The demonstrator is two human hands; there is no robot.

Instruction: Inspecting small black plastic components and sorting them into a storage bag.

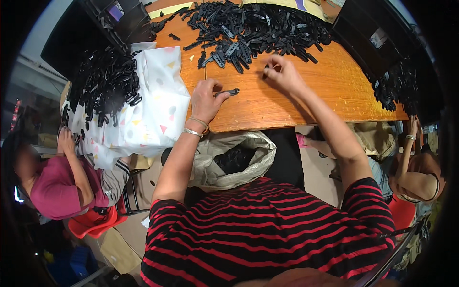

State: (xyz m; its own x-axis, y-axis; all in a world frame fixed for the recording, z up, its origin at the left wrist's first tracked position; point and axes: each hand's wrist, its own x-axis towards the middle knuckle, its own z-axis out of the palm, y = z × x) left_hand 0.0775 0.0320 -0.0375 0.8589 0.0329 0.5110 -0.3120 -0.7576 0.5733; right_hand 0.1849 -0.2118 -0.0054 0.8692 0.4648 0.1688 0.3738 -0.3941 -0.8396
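My left hand rests by the front edge of the wooden table, its thumb and fingers closed on a narrow black plastic piece that points to the right. Over the tabletop to the right, my right hand is pinched around a small dark piece; its exact shape is hidden by the fingers. Beyond both hands spreads a large heap of similar black plastic pieces. Below the table edge, an open woven sack sits at my lap with dark contents inside.
At left, a co-worker in a maroon top sits by another black heap on a white patterned sheet. At right, another person's arm reaches toward black pieces. Dark bins stand at the table's sides.
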